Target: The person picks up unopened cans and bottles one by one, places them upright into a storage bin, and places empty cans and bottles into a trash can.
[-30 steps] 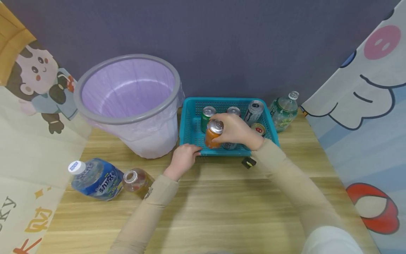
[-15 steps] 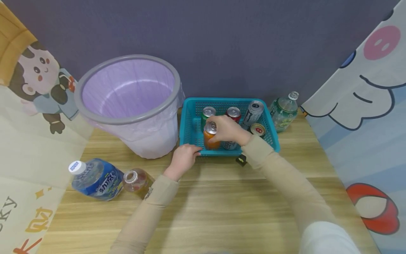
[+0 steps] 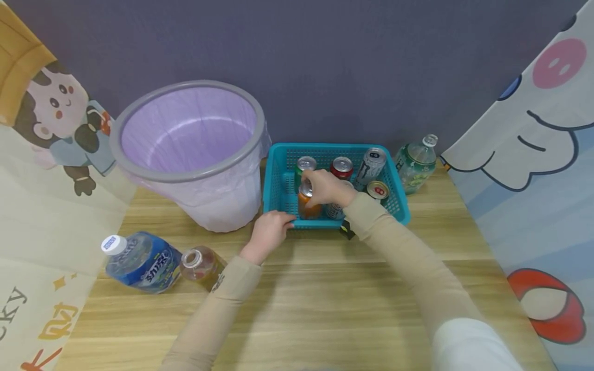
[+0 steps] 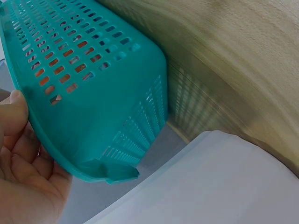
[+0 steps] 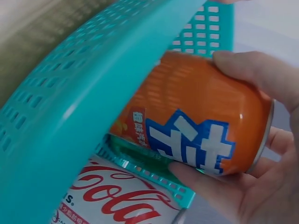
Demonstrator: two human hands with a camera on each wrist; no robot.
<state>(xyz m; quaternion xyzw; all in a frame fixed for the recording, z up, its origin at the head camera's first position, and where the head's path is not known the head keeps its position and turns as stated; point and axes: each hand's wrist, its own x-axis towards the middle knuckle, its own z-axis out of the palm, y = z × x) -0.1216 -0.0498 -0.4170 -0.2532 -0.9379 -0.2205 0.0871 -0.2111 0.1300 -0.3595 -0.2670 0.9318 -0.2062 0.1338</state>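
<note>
My left hand grips the near left rim of a teal plastic basket; the left wrist view shows thumb and fingers on either side of the edge. Inside the basket, my right hand holds an orange soda can upright by its upper part, close behind the front wall. In the right wrist view the thumb and fingers wrap the orange can's top end. Beside it stands a white cola can, partly hidden by the hand in the head view. A green can is behind the orange one.
The basket also holds a red can, a grey can and a gold-topped can. Left is a lined bin. A green-labelled bottle stands right; a blue-labelled bottle and an amber bottle stand front left.
My right hand has shifted left and slightly lower with the orange can, uncovering more of the red and gold-topped cans. The left hand has stayed at the rim.
</note>
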